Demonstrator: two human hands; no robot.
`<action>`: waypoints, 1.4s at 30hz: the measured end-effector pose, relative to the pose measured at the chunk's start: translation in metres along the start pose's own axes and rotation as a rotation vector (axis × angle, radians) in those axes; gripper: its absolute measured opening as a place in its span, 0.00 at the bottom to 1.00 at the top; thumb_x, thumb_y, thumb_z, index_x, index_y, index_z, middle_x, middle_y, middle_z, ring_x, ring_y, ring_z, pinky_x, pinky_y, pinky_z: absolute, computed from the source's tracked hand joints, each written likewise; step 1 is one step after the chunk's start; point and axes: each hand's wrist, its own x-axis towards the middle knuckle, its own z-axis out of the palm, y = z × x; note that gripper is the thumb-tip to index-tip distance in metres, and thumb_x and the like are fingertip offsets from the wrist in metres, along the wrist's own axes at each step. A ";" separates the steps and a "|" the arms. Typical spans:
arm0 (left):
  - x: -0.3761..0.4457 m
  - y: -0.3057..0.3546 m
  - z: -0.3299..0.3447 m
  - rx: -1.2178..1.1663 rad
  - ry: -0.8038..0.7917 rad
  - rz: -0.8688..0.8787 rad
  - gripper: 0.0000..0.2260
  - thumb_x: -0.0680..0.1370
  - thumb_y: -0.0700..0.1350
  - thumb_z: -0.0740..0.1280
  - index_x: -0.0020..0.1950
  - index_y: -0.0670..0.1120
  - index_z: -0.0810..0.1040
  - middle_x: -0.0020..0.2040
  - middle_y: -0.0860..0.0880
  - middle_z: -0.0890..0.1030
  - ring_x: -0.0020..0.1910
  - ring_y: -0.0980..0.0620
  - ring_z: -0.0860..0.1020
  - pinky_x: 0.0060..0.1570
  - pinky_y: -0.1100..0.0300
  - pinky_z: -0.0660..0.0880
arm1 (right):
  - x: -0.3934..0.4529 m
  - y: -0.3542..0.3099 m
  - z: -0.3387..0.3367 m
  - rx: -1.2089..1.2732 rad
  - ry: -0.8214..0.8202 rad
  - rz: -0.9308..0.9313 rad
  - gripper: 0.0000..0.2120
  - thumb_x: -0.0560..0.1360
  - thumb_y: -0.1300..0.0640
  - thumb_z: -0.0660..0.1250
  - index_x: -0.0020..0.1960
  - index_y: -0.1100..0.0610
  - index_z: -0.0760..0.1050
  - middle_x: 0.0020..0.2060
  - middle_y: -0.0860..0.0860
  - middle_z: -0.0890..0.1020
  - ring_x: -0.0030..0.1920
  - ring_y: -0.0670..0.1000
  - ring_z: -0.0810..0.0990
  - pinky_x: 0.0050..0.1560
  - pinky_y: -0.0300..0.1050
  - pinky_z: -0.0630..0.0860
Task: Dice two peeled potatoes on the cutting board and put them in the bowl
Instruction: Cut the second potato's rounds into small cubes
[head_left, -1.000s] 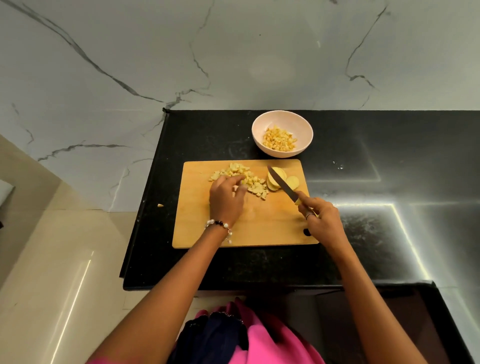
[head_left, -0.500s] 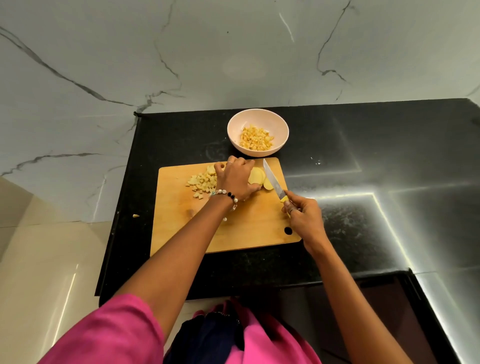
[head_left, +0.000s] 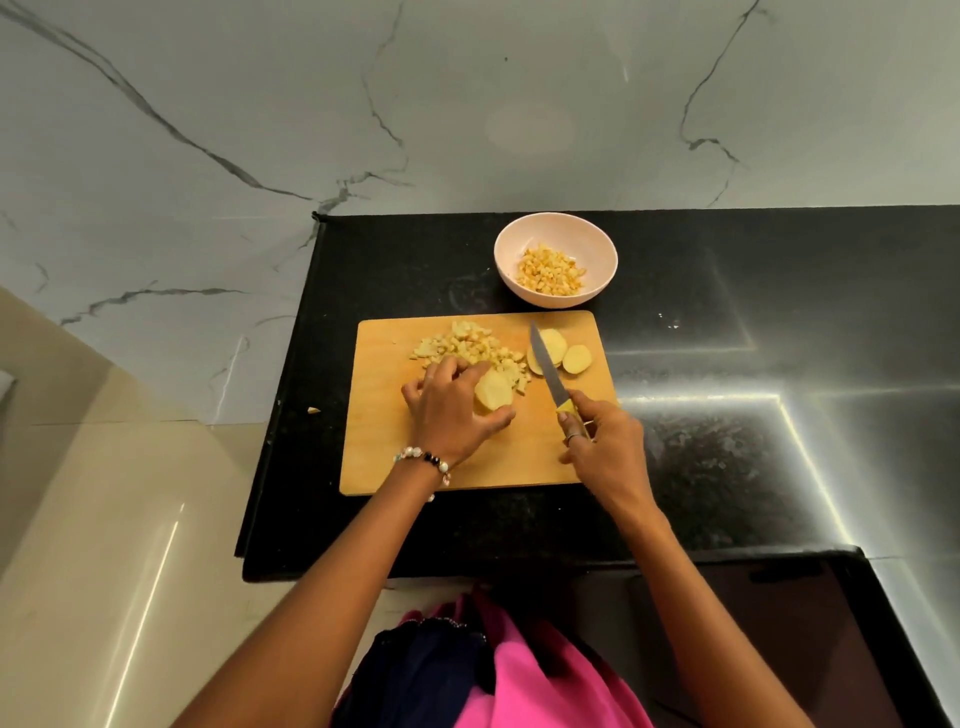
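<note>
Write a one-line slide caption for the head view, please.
Left hand holds a potato piece on the cutting board; right hand grips the knife.

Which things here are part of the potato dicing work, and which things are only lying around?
Part of the job:
potato slice, held by the left hand
knife, held by the right hand
two slices near the blade
diced pile
cutting board
bowl with dice

Only lying about:
small scrap on the black counter
</note>
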 end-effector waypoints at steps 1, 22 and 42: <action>-0.008 -0.006 0.000 0.004 -0.007 -0.010 0.30 0.68 0.64 0.69 0.68 0.56 0.72 0.60 0.54 0.71 0.62 0.53 0.67 0.57 0.53 0.58 | -0.008 -0.004 0.005 -0.047 -0.023 -0.065 0.19 0.77 0.57 0.66 0.67 0.58 0.73 0.47 0.57 0.81 0.43 0.59 0.81 0.46 0.53 0.78; -0.035 -0.036 0.002 -0.137 -0.058 -0.056 0.37 0.70 0.60 0.70 0.74 0.64 0.55 0.63 0.65 0.73 0.67 0.57 0.63 0.54 0.58 0.51 | -0.084 -0.049 0.054 -0.491 -0.157 -0.114 0.21 0.73 0.68 0.65 0.65 0.70 0.71 0.47 0.63 0.77 0.34 0.64 0.77 0.31 0.46 0.63; -0.035 -0.039 0.005 -0.199 -0.020 -0.057 0.39 0.70 0.60 0.70 0.74 0.64 0.53 0.61 0.65 0.76 0.65 0.57 0.64 0.52 0.60 0.50 | -0.086 -0.045 0.051 -0.578 -0.182 -0.128 0.25 0.78 0.65 0.53 0.75 0.65 0.56 0.58 0.62 0.74 0.50 0.63 0.76 0.45 0.52 0.71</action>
